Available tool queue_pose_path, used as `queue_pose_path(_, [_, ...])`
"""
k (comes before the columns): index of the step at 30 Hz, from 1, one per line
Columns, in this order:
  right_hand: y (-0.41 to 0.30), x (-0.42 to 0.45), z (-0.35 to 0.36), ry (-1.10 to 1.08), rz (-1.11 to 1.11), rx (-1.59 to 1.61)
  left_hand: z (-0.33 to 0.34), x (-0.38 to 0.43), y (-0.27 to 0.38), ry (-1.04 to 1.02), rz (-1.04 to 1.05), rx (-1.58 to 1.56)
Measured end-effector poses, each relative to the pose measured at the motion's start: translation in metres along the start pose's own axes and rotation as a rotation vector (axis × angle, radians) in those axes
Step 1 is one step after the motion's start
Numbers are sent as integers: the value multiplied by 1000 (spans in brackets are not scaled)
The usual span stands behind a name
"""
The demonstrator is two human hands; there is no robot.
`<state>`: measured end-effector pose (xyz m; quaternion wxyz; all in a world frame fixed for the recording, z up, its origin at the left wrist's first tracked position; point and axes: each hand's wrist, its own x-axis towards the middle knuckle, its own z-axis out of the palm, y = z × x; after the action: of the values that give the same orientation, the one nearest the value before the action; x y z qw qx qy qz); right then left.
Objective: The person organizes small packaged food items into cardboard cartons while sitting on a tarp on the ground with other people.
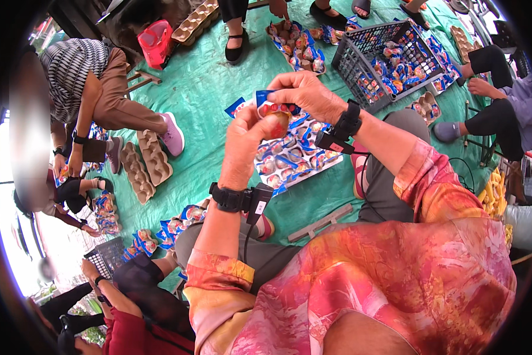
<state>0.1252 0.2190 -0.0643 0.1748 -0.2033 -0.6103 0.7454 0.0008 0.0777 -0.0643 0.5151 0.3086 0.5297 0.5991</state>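
Between my hands is a small plastic packet [280, 124] with a blue top, red print and a round, brownish-orange item inside. My left hand [250, 135] grips its lower part with thumb and fingers. My right hand [303, 95] pinches the blue top edge. Another blue packet corner [235, 108] shows just left of my left fingers. Below my hands, a white moulded tray [310, 176] lies on the green sheet, filled with similar blue-and-clear packets [288, 162]. My hands and the held packet hide part of it.
Brown egg-carton trays [154, 157] lie left on the green tarpaulin [199, 97]. A dark plastic crate [359, 66] of packets stands at upper right, near another filled carton [310, 66]. A pink bag [155, 44] is at upper left. Several people sit around; a wooden piece [321, 223] lies between my feet.
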Motion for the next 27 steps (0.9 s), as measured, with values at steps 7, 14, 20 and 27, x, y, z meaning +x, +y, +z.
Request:
queue_pose_path(7, [12,-6,10,-55,13,-162,-6,7,-6,223,141,40])
queue_pose_path(14, [10,-4,11,-53,-62,-232,-7,12,-15,295,213,110])
queue_pose_path(20, [2,-8,4,-113,47,-192,-29,9,-7,341,194,-239])
queue_pose_path(27, [6,-7,1,-211,77,12,-36,8,-6,190,158,-329])
